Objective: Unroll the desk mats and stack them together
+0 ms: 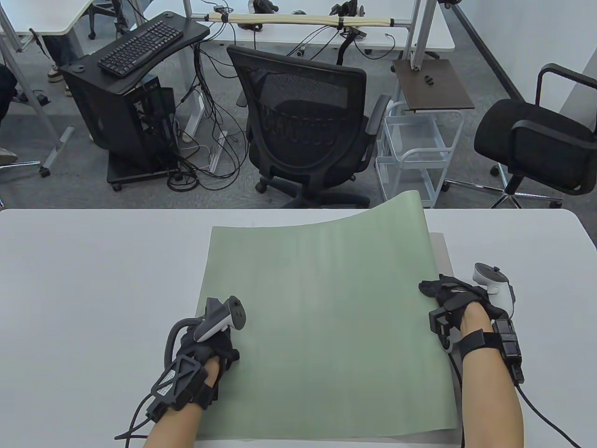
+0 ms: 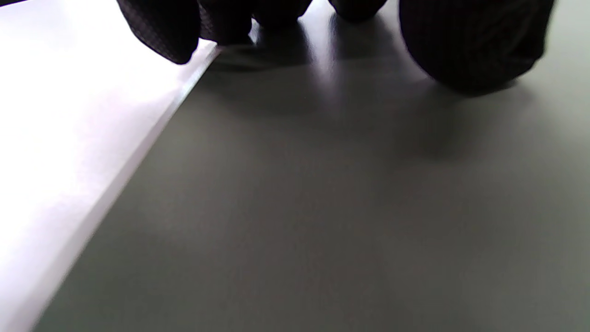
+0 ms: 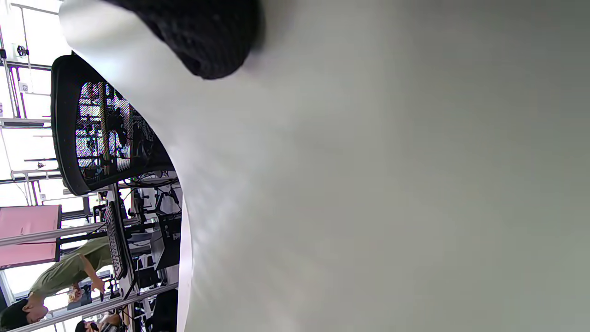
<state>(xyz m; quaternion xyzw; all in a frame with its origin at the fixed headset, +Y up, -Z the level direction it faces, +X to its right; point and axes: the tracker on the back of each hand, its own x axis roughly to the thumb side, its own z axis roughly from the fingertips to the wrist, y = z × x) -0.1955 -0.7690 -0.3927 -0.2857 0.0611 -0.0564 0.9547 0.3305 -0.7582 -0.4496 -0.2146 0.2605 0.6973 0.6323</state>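
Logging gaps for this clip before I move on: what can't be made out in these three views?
- Gray mat under the green mat: table view shows only edge strips, the rest is covered.
- Left hand finger contact: tracker hides it in table view; left wrist view is blurred, fingers cut off.
- Right hand grip: right wrist view shows one fingertip.

Even bright overhead room light, table view sharp, left wrist view dim and blurred with soft finger shadows on the mat (image 2: 322, 207), right wrist view sideways, windows blown out
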